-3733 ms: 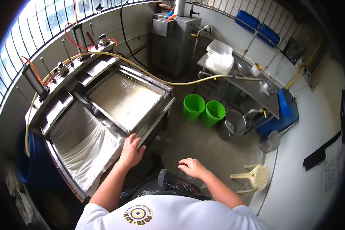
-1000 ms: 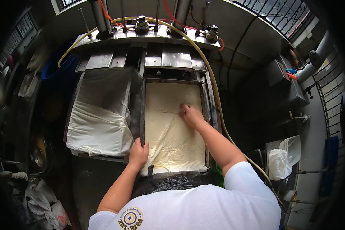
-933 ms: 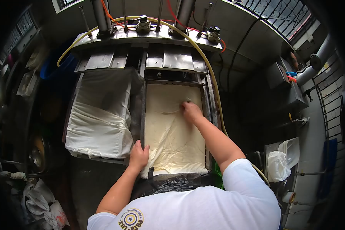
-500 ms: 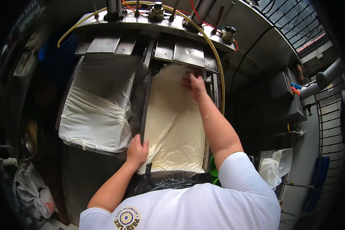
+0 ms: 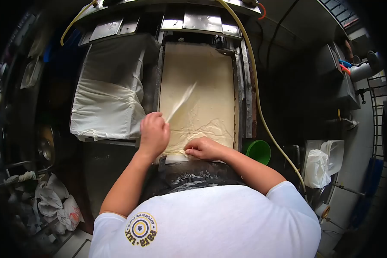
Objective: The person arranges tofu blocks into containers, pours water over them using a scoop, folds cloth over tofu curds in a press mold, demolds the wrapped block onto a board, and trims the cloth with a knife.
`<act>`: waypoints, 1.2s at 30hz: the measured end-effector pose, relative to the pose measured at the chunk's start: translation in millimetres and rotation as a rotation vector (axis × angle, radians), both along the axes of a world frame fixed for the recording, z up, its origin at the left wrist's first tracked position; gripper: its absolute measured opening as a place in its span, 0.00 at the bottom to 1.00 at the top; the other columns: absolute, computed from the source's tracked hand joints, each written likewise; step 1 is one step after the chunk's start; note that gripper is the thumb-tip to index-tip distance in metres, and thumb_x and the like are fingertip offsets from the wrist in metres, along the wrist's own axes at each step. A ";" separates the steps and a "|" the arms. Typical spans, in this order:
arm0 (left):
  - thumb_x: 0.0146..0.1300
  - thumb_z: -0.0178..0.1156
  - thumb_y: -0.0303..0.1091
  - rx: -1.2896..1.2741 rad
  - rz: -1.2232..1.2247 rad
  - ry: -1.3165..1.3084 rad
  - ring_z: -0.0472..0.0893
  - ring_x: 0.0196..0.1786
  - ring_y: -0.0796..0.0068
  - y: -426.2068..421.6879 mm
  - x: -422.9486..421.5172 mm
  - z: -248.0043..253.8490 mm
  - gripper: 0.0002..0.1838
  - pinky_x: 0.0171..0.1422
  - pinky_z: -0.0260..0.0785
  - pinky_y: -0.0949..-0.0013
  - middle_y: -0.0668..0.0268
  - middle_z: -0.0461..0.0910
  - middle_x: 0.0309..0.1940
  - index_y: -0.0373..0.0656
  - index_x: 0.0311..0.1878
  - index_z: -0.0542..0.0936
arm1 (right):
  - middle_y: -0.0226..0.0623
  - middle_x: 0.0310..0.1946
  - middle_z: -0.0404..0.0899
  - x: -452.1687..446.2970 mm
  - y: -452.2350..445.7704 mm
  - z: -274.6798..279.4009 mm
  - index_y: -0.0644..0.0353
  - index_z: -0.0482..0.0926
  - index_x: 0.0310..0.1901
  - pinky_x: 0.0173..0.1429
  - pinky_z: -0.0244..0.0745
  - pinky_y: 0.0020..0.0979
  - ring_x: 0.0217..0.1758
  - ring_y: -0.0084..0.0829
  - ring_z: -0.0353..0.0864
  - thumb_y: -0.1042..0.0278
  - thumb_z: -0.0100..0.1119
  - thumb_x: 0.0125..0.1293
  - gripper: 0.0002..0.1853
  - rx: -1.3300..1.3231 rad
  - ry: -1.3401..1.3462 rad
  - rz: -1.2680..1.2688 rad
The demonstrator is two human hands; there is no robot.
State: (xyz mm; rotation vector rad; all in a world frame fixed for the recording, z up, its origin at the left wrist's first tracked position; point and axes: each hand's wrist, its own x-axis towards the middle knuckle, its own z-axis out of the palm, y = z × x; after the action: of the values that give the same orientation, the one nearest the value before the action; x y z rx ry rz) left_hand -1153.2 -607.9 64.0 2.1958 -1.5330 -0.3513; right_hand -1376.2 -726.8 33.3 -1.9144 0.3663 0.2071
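Note:
A long, shallow tray (image 5: 157,92) in front of me is lined with a damp cream cloth (image 5: 202,124). Its far part looks flat and smooth, while wrinkles gather at the near end. My left hand (image 5: 155,134) is closed at the left rim, and a thin raised fold of cloth runs up and right from it. At the near edge my right hand (image 5: 204,148) has its fingers curled and pinched on the cloth. Whatever lies under the cloth is hidden.
A white cloth-wrapped block (image 5: 105,107) sits to the left. Metal plates (image 5: 202,21) of a press stand at the far end. On the right are a yellow hose (image 5: 262,116), a green bucket (image 5: 259,152) and a white plastic bag (image 5: 318,169).
My right hand has come from the far end of the tray back to the near edge. My left hand has moved slightly up along the rim. The view has tilted down.

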 end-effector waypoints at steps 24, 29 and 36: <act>0.72 0.59 0.33 -0.043 0.274 0.210 0.84 0.49 0.38 39.6 30.4 -48.2 0.12 0.54 0.75 0.45 0.42 0.85 0.43 0.33 0.48 0.80 | 0.49 0.46 0.90 -235.3 -108.4 111.7 0.59 0.88 0.50 0.61 0.83 0.45 0.53 0.48 0.89 0.51 0.65 0.66 0.20 -0.405 0.894 -0.283; 0.76 0.59 0.43 -0.121 0.291 0.145 0.82 0.56 0.35 -37.3 33.0 -40.5 0.23 0.61 0.74 0.46 0.36 0.84 0.48 0.27 0.57 0.78 | 0.57 0.55 0.86 -156.2 -117.5 44.7 0.66 0.82 0.59 0.64 0.79 0.49 0.60 0.55 0.85 0.50 0.67 0.69 0.27 -0.557 0.392 -0.651; 0.78 0.55 0.50 0.078 0.281 0.033 0.83 0.54 0.29 -73.3 46.6 -57.1 0.31 0.60 0.75 0.39 0.31 0.83 0.48 0.26 0.65 0.69 | 0.65 0.50 0.85 -73.9 -94.8 -43.1 0.65 0.73 0.60 0.57 0.76 0.61 0.54 0.67 0.83 0.57 0.61 0.75 0.22 -0.512 0.146 -1.078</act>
State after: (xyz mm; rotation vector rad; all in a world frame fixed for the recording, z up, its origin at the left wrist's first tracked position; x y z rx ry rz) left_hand -1106.6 -681.2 6.9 2.4126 -1.1896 -0.3596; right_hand -1450.1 -821.6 -9.9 -1.9089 1.5905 -0.5091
